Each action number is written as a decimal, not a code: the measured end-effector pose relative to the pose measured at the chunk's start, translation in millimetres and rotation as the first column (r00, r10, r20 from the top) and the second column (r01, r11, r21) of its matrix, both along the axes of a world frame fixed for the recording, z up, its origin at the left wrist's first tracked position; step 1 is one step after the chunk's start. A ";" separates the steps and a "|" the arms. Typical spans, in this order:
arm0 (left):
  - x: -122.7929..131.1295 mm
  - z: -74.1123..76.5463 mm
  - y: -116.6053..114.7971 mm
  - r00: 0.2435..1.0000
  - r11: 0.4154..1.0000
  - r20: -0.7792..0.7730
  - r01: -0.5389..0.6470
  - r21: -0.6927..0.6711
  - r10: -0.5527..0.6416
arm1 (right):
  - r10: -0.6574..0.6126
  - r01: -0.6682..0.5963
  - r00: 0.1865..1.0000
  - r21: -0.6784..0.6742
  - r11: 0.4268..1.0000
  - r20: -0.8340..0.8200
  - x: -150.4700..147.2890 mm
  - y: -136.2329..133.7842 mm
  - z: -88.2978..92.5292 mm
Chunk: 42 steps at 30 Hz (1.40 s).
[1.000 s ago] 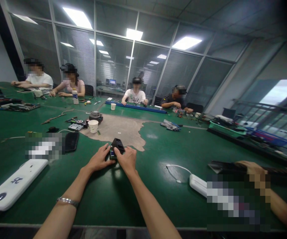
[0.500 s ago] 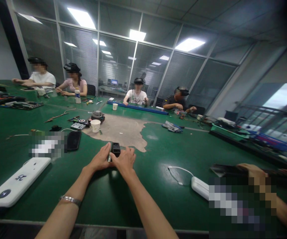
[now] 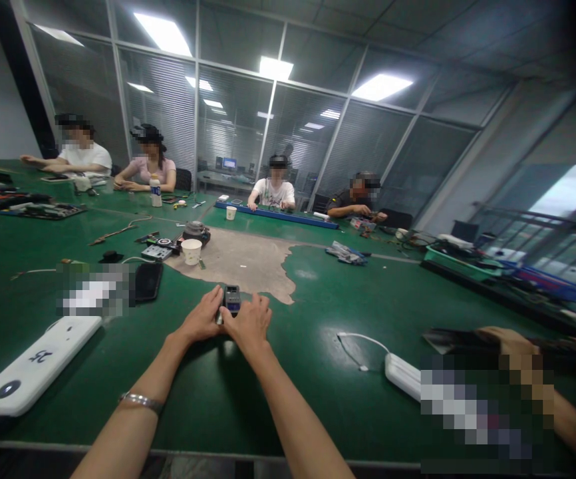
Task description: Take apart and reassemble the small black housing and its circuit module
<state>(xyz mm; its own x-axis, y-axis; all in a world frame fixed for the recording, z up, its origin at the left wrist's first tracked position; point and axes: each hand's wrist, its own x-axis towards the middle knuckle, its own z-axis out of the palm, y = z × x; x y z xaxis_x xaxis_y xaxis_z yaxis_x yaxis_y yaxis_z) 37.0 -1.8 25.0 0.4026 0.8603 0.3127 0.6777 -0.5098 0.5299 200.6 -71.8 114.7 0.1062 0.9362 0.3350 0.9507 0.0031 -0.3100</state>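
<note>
Well in from the near edge of the green tabletop (image 3: 368,419), my left hand (image 3: 202,315) and right hand (image 3: 249,322) grip a small black device (image 3: 233,297) from both sides, fingers closed about it; it is boxy, with dark recesses on top, a bluish-violet patch lower down and a pale sliver at its left; whether it touches the tabletop I cannot tell; nearer the far edge stands a white paper cup (image 3: 191,253).

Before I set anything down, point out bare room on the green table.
Bare table lies between right hand and white cable, and between left hand and white case. Crowded: left of the near cup, among parts and the black slab.
</note>
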 end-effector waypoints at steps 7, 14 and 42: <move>0.3 0.8 -1.3 1.000 1.000 0.000 0.005 0.025 -0.005 | -0.004 0.004 0.999 -0.001 1.000 0.041 -3.8 -0.9 -3.5; -0.1 -3.3 0.5 1.000 0.999 0.016 0.013 0.048 -0.014 | -0.021 0.021 0.999 -0.007 1.000 0.028 -4.6 0.1 -0.6; -1.5 4.9 -0.8 0.996 1.000 -0.087 0.008 0.012 -0.007 | -0.215 0.220 0.974 0.077 0.972 -0.068 112.7 -12.7 -34.4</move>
